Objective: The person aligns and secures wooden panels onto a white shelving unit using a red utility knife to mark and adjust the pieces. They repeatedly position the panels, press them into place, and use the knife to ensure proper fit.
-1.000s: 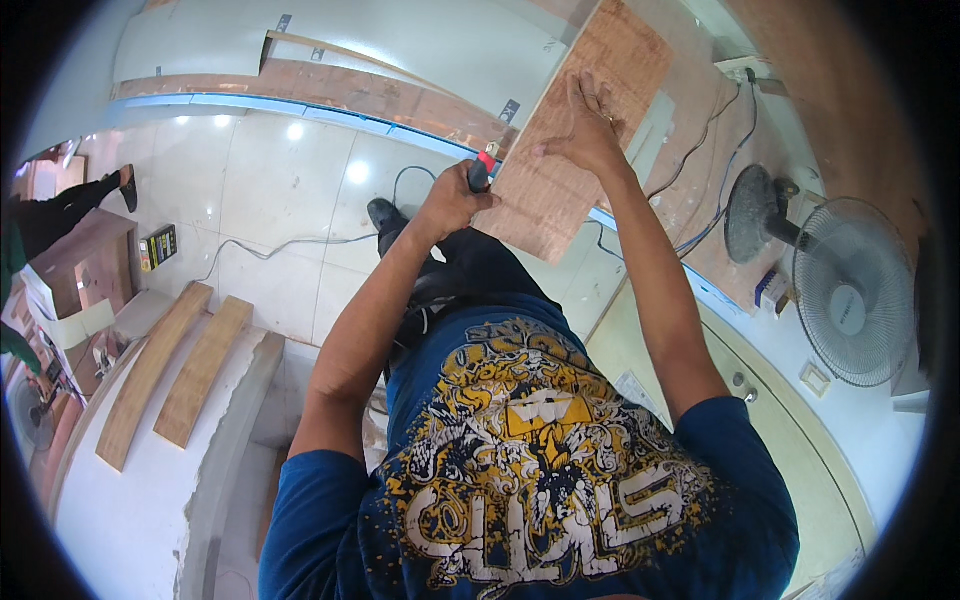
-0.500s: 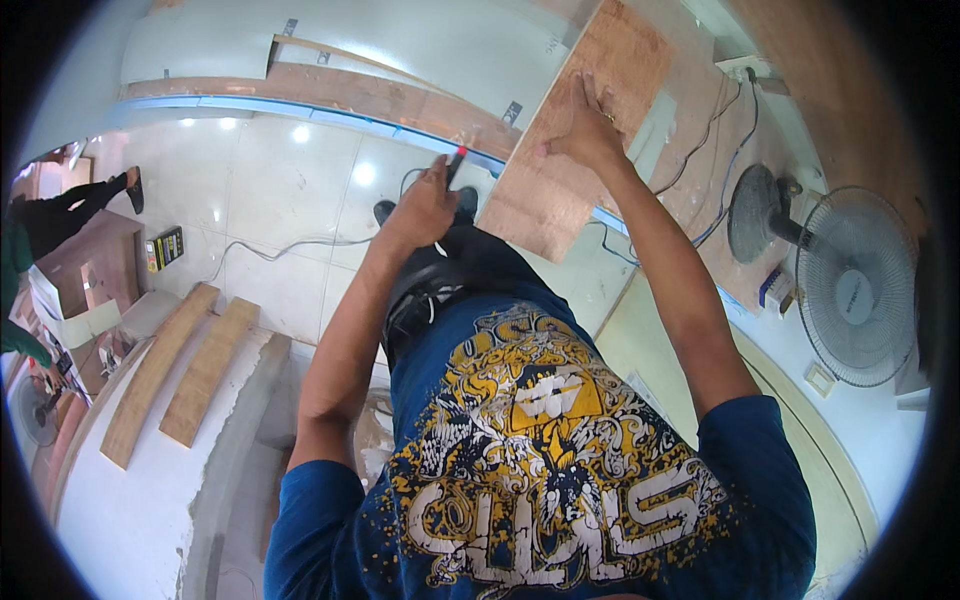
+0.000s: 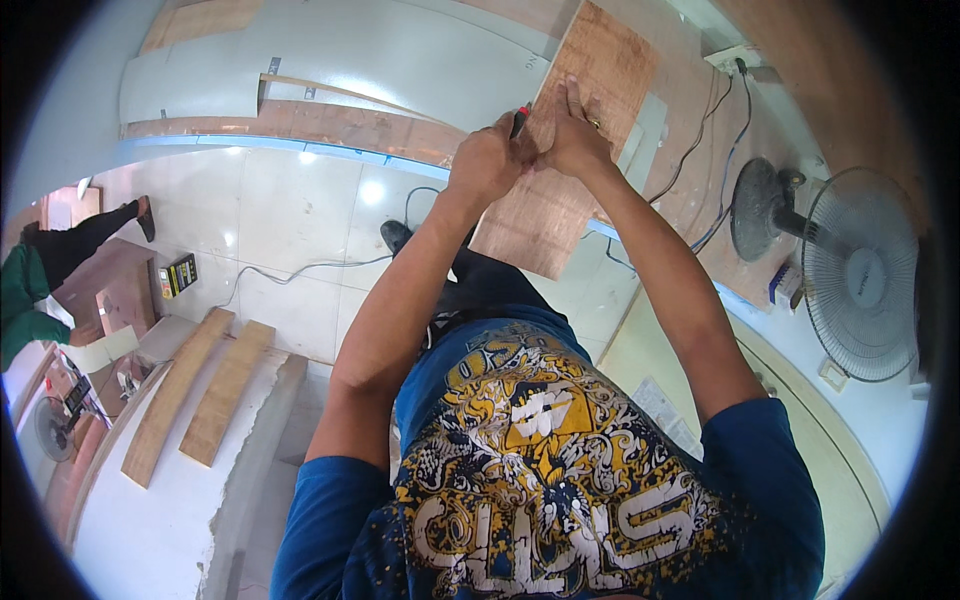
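A plywood board [image 3: 540, 228] rests on the work surface and juts out over its blue front edge toward me. My left hand [image 3: 488, 160] is closed around a slim black hand tool with a red end [image 3: 520, 120], at the board's left edge. Most of the tool is hidden in my fist, so its working end cannot be made out. My right hand [image 3: 580, 142] lies on the board with fingers stretched out and its thumb close beside my left hand.
A standing fan [image 3: 862, 275] and hanging cables [image 3: 722, 190] are at the right. Two wooden strips [image 3: 228, 392] lie on a white ledge at the lower left. Another person [image 3: 40, 300] works at the far left. A cable [image 3: 310, 265] crosses the tiled floor near a small black-and-yellow box [image 3: 178, 275].
My left hand has moved right and forward, bringing the tool from beside the board to its left edge. My right hand stays on the board. The view has shifted slightly.
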The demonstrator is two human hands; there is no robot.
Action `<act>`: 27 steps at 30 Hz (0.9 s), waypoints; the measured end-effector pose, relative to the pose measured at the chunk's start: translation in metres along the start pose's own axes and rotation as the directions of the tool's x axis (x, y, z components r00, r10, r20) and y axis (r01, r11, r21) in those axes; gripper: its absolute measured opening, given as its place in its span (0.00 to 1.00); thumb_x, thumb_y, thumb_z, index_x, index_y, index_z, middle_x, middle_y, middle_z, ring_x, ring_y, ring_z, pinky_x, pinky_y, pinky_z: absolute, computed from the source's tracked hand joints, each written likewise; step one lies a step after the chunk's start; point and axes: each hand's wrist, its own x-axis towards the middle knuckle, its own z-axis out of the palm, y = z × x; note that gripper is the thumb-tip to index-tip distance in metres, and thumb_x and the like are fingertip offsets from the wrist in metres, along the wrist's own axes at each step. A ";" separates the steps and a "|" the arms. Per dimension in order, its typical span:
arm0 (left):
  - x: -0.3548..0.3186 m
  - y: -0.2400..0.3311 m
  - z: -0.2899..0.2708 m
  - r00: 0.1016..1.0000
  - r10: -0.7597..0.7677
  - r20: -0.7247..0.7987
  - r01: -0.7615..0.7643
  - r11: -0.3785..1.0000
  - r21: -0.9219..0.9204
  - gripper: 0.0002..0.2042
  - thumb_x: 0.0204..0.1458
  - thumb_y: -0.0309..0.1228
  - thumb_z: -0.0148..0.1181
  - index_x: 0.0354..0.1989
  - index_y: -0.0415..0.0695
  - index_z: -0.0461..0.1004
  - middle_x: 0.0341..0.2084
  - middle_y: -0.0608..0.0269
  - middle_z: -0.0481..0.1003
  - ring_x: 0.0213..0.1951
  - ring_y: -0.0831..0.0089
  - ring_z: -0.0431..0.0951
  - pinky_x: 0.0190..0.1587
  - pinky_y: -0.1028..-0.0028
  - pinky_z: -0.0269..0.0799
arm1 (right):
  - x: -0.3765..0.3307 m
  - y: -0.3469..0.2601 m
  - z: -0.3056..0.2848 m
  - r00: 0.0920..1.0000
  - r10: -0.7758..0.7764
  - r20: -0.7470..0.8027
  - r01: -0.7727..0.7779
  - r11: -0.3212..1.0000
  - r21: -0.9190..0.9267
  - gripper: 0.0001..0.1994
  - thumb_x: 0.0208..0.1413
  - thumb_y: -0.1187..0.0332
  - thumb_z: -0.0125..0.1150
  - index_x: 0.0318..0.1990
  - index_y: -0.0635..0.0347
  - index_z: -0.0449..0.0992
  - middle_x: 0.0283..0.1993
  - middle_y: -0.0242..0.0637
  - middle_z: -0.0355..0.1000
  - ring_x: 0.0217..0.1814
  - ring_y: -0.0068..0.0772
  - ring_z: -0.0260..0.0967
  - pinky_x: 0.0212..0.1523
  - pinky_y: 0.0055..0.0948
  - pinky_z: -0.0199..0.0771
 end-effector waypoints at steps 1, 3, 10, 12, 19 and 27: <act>0.000 0.000 0.000 1.000 -0.017 0.007 0.017 0.999 -0.034 0.26 0.55 0.37 0.67 0.59 0.35 0.71 0.38 0.36 0.81 0.44 0.39 0.81 0.47 0.50 0.76 | -0.001 0.000 -0.001 1.000 -0.005 -0.001 0.005 1.000 0.001 0.77 0.29 0.51 0.89 0.81 0.53 0.30 0.87 0.30 0.20 0.87 0.58 0.24 0.78 0.55 0.56; 0.000 -0.003 0.000 1.000 -0.014 0.000 0.014 0.998 -0.067 0.24 0.56 0.36 0.64 0.58 0.35 0.71 0.36 0.36 0.80 0.42 0.40 0.82 0.46 0.50 0.76 | -0.003 0.000 -0.004 1.000 -0.015 -0.004 0.015 1.000 0.000 0.77 0.29 0.51 0.89 0.81 0.54 0.30 0.87 0.30 0.21 0.87 0.58 0.24 0.77 0.58 0.57; 0.013 -0.001 0.012 0.993 0.107 0.056 -0.117 0.961 0.249 0.20 0.59 0.34 0.61 0.56 0.36 0.71 0.32 0.40 0.82 0.38 0.39 0.83 0.40 0.47 0.78 | 0.003 0.008 0.011 0.994 -0.054 -0.095 0.055 0.998 0.010 0.70 0.37 0.57 0.86 0.82 0.50 0.35 0.87 0.29 0.24 0.86 0.60 0.27 0.73 0.66 0.62; 0.014 0.005 0.016 0.995 0.039 0.092 -0.065 0.954 0.292 0.20 0.59 0.34 0.61 0.56 0.34 0.70 0.33 0.39 0.81 0.39 0.39 0.83 0.42 0.47 0.79 | 0.005 0.006 0.007 0.997 -0.028 -0.068 0.025 0.999 -0.040 0.66 0.42 0.59 0.83 0.82 0.49 0.35 0.87 0.28 0.24 0.86 0.60 0.27 0.72 0.69 0.62; -0.045 0.028 -0.021 0.930 -0.292 0.225 0.208 0.920 0.332 0.21 0.58 0.29 0.59 0.60 0.37 0.70 0.34 0.36 0.82 0.37 0.40 0.84 0.42 0.50 0.80 | 0.000 -0.004 0.008 0.998 -0.050 -0.046 0.046 0.996 -0.083 0.71 0.36 0.53 0.85 0.81 0.54 0.33 0.87 0.33 0.25 0.86 0.65 0.27 0.77 0.58 0.56; -0.075 0.018 -0.055 0.986 -0.166 0.006 0.164 0.978 0.125 0.25 0.63 0.28 0.53 0.70 0.43 0.65 0.40 0.36 0.80 0.43 0.36 0.80 0.45 0.47 0.75 | 0.014 0.018 0.023 0.976 -0.147 -0.160 0.155 0.987 0.042 0.77 0.28 0.47 0.88 0.81 0.55 0.32 0.87 0.34 0.25 0.86 0.65 0.25 0.72 0.72 0.57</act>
